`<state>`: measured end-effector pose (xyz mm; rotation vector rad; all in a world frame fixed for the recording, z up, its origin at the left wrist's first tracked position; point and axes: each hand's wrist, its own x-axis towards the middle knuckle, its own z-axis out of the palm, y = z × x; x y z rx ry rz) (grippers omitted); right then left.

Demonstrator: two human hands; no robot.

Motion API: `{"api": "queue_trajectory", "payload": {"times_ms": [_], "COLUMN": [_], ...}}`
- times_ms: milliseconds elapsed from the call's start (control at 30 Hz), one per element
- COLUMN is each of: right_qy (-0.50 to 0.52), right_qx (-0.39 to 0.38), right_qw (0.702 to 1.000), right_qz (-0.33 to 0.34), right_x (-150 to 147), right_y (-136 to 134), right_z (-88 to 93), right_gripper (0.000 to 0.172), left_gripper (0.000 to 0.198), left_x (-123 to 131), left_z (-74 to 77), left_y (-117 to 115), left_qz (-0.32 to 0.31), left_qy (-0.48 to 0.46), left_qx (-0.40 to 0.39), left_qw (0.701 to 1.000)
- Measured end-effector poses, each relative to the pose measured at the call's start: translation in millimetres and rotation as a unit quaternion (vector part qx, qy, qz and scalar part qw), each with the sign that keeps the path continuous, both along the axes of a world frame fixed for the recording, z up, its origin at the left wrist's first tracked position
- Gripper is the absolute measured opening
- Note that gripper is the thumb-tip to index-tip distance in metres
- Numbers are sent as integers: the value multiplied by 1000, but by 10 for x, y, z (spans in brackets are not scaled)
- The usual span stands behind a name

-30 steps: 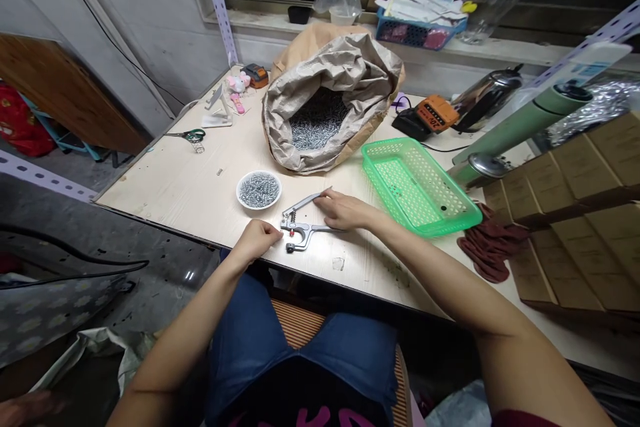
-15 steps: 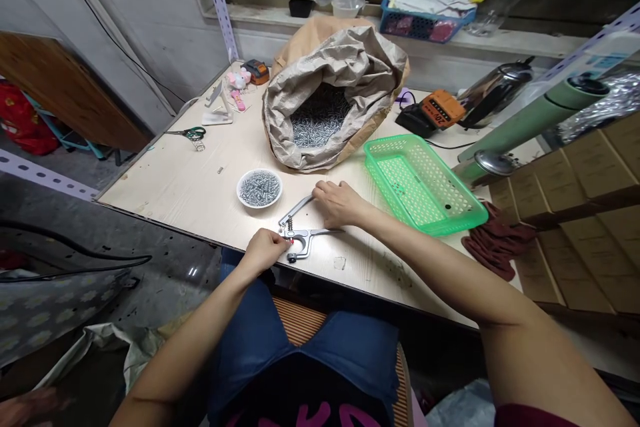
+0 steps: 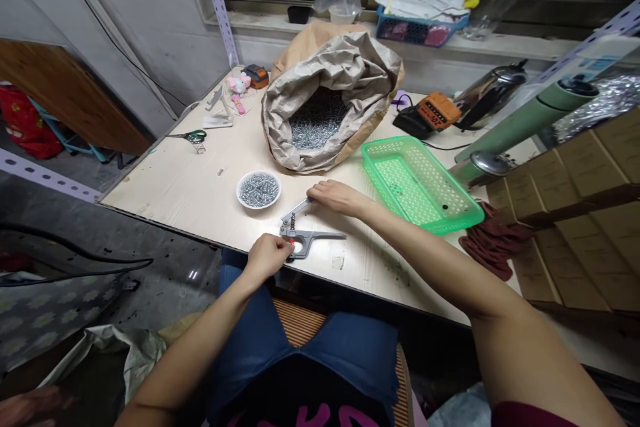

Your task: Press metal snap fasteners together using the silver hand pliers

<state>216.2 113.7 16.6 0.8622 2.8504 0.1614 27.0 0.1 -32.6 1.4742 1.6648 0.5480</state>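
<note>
Pliers (image 3: 306, 236) lie splayed, grey and apparently metal.

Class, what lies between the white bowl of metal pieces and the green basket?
In the head view, the right hand lies between them, touching the tool's upper handle.

The pale wooden surface (image 3: 175, 187) carries a metal hand tool (image 3: 327, 236), a white bowl (image 3: 259, 207), a paper sack (image 3: 277, 110), green basket (image 3: 417, 207), scissors (image 3: 195, 136) and brownish-red cloth (image 3: 493, 248).
</note>
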Motion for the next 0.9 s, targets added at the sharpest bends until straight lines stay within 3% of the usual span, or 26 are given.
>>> {"api": "queue_trajectory", "payload": {"times_ms": [233,433,700,900], "right_qy": [55,57,122,137], "right_qx": [-23,-17,-16,56], "right_qw": [997,996,991,989], "right_qz": [-51,-73,-51,-3], "right_x": [162,164,230,300], "right_y": [-110,-147,-243,-558], "right_z": [-62,-105,-82,-95], "right_gripper": [22,25,30,68], "left_gripper": [25,19,20,23], "left_x": [-13,-2,44,20], "left_z": [-54,20,31,-32], "left_y": [19,40,-77,-259], "left_qz": [3,-23,-28,-36], "left_qy": [-14,35,101,156], "left_qx": [-4,-10,38,101], "left_qw": [1000,999,994,982]}}
